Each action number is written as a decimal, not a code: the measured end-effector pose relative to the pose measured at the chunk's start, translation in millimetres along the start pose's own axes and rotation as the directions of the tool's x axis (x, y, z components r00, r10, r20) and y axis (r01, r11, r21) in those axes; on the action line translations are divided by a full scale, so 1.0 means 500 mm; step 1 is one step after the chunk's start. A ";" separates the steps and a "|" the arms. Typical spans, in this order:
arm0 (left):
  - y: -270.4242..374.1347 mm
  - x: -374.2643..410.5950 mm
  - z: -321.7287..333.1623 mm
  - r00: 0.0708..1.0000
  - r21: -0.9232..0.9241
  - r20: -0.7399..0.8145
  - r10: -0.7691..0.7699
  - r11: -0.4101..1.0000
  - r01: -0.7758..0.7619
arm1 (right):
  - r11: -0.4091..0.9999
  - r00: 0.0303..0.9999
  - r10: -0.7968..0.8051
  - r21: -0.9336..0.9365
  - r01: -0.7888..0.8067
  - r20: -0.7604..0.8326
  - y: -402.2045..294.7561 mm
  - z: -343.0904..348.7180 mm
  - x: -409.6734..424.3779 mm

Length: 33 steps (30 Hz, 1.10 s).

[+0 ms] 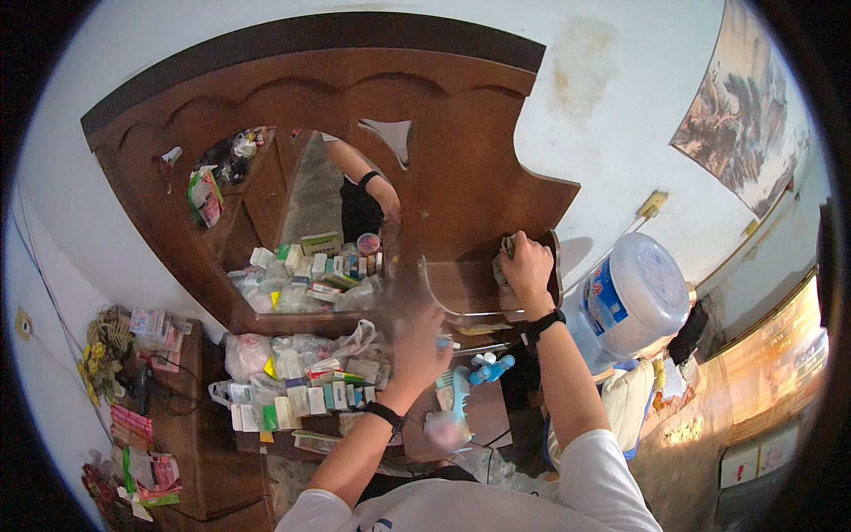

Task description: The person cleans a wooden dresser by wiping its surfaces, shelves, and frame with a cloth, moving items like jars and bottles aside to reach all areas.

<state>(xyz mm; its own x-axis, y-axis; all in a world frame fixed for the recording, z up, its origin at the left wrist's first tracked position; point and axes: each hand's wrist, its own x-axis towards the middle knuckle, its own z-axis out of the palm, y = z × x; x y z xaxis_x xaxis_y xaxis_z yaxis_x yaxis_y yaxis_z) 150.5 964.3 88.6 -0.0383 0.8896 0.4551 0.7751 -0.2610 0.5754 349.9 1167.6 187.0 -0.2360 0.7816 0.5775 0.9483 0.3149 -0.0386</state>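
My right hand [530,263] is on the small upper shelf [459,282] of a dark wooden dresser. Its fingers are closed on a grey crumpled thing [500,274], which looks like a cloth and is mostly hidden by the hand. Blurred, my left hand [422,349] hovers at the left end of that shelf, over the dresser top. A small light-blue item [447,342] shows at its edge; whether the hand holds it is unclear. Below lie a light-blue comb [460,392] and blue bottles [492,369]. A dresser mirror [312,193] reflects an arm.
Medicine boxes [299,399] and plastic bags [249,356] crowd the dresser top on the left. A large water bottle [625,299] stands upside down at the right. A side cabinet [199,399] at the left holds a hair dryer [143,389] and artificial flowers [106,352].
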 end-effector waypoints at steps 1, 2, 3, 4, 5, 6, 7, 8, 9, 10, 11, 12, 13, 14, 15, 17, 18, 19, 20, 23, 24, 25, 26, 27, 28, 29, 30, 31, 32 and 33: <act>-0.001 -0.001 -0.001 1.000 -0.003 0.008 -0.011 1.000 0.011 | 1.000 1.000 0.008 0.012 -0.008 0.004 -0.018 -0.002 0.001; -0.004 -0.002 -0.002 1.000 -0.002 -0.005 -0.004 1.000 0.004 | 0.999 1.000 -0.019 0.051 0.020 -0.012 -0.034 -0.007 0.000; -0.004 -0.002 -0.001 1.000 -0.003 -0.016 0.007 1.000 -0.007 | 0.995 0.999 -0.034 0.088 0.037 -0.038 -0.048 -0.009 0.000; -0.005 -0.002 0.000 0.999 -0.005 -0.026 0.018 1.000 -0.018 | 0.991 0.997 -0.048 0.124 0.056 -0.064 -0.064 -0.008 0.001; -0.006 -0.001 0.003 0.998 -0.010 -0.048 0.036 0.999 -0.037 | 0.984 0.994 -0.061 0.160 0.075 -0.090 -0.082 -0.009 0.002; -0.011 -0.002 0.005 0.997 -0.011 -0.066 0.049 0.999 -0.050 | 0.981 0.994 -0.070 0.172 0.084 -0.087 -0.113 -0.017 0.005; -0.011 -0.001 0.006 0.994 -0.014 -0.087 0.067 0.998 -0.069 | 0.975 0.992 -0.079 0.202 0.097 -0.094 -0.133 -0.022 0.007; -0.012 -0.002 0.006 0.996 -0.011 -0.073 0.059 0.998 -0.060 | 0.967 0.990 -0.090 0.228 0.113 -0.111 -0.155 -0.024 0.009; -0.011 -0.002 0.005 0.997 -0.010 -0.060 0.053 0.999 -0.054 | 0.959 0.986 -0.102 0.250 0.132 -0.130 -0.174 -0.024 0.012; -0.009 0.000 0.002 0.998 -0.008 -0.048 0.048 0.999 -0.048 | 0.959 0.984 -0.104 0.248 0.138 -0.147 -0.191 -0.019 0.014; -0.005 0.002 -0.001 0.999 -0.006 -0.025 0.035 0.999 -0.036 | 0.956 0.979 -0.118 0.248 0.158 -0.167 -0.202 -0.020 0.018; -0.005 0.000 -0.008 1.000 0.002 -0.002 0.020 1.000 -0.020 | 0.950 0.974 -0.132 0.255 0.178 -0.186 -0.219 -0.022 0.020; -0.005 -0.001 -0.014 1.000 0.011 0.022 0.004 1.000 -0.004 | 0.945 0.968 -0.146 0.261 0.198 -0.206 -0.235 -0.025 0.022; -0.004 0.001 -0.015 0.999 -0.009 0.032 -0.020 1.000 0.020 | 0.932 0.963 -0.155 0.291 0.217 -0.222 -0.248 -0.032 0.025; 0.001 0.002 -0.014 0.998 -0.029 0.044 -0.043 0.999 0.045 | 0.919 0.952 -0.176 0.304 0.249 -0.249 -0.262 -0.036 0.026; -0.002 -0.001 -0.012 0.997 -0.049 0.050 -0.061 0.997 0.063 | 0.892 0.929 -0.214 0.327 0.312 -0.302 -0.291 -0.046 0.028; -0.006 -0.001 -0.007 0.998 -0.049 0.042 -0.054 0.997 0.056 | 0.885 0.937 -0.218 0.350 0.307 -0.272 -0.308 -0.062 0.027; -0.009 -0.002 -0.004 0.998 -0.050 0.034 -0.047 0.998 0.049 | 0.872 0.931 -0.248 0.357 0.335 -0.267 -0.316 -0.063 0.028; -0.012 -0.003 -0.001 0.998 -0.082 0.034 -0.049 0.995 0.051 | 0.858 0.924 -0.278 0.365 0.362 -0.261 -0.322 -0.064 0.031; -0.011 -0.003 -0.001 0.997 -0.115 0.059 -0.051 0.992 0.057 | 0.822 0.919 -0.362 0.413 0.393 -0.153 -0.320 -0.064 0.027; -0.013 -0.003 -0.002 0.995 -0.079 0.078 -0.056 0.995 0.062 | 0.818 0.922 -0.371 0.432 0.380 -0.109 -0.323 -0.073 0.024; -0.015 -0.003 -0.004 0.993 -0.044 0.098 -0.061 0.997 0.065 | 0.814 0.923 -0.380 0.451 0.367 -0.065 -0.325 -0.084 0.020; -0.016 -0.006 -0.006 0.993 -0.053 0.100 -0.069 0.996 0.074 | 0.790 0.940 -0.340 0.533 0.302 -0.027 -0.323 -0.098 0.015; -0.009 -0.003 -0.009 0.992 -0.068 0.102 -0.069 0.995 0.076 | 0.790 0.950 -0.311 0.549 0.272 -0.023 -0.314 -0.099 0.015; -0.004 -0.003 -0.008 0.992 -0.082 0.104 -0.068 0.994 0.077 | 0.789 0.960 -0.280 0.565 0.241 -0.017 -0.304 -0.098 0.015; -0.003 -0.005 -0.007 0.995 -0.051 0.088 -0.057 0.997 0.061 | 0.788 0.969 -0.248 0.579 0.209 -0.011 -0.293 -0.096 0.015; -0.006 -0.005 -0.007 0.997 -0.017 0.071 -0.040 0.999 0.042 | 0.787 0.971 -0.239 0.584 0.197 -0.005 -0.281 -0.094 0.020; -0.009 -0.006 -0.006 0.998 0.016 0.055 -0.023 1.000 0.022 | 0.815 0.971 -0.240 0.542 0.206 -0.008 -0.268 -0.096 0.023; -0.014 -0.010 -0.002 0.999 0.049 -0.012 0.040 0.998 -0.040 | 0.840 0.971 -0.240 0.499 0.213 -0.011 -0.256 -0.100 0.026; -0.012 -0.007 -0.006 0.999 0.032 0.038 0.005 0.999 -0.007 | 0.865 0.971 -0.238 0.452 0.219 -0.014 -0.244 -0.106 0.028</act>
<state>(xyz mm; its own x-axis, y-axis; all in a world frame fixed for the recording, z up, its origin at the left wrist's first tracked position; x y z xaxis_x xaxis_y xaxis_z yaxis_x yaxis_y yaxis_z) 143.9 961.5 85.5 -0.0103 0.9018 0.4321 0.7949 -0.2548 0.5506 242.3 1111.5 243.1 -0.4523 0.6762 0.5816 0.6724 0.6869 -0.2758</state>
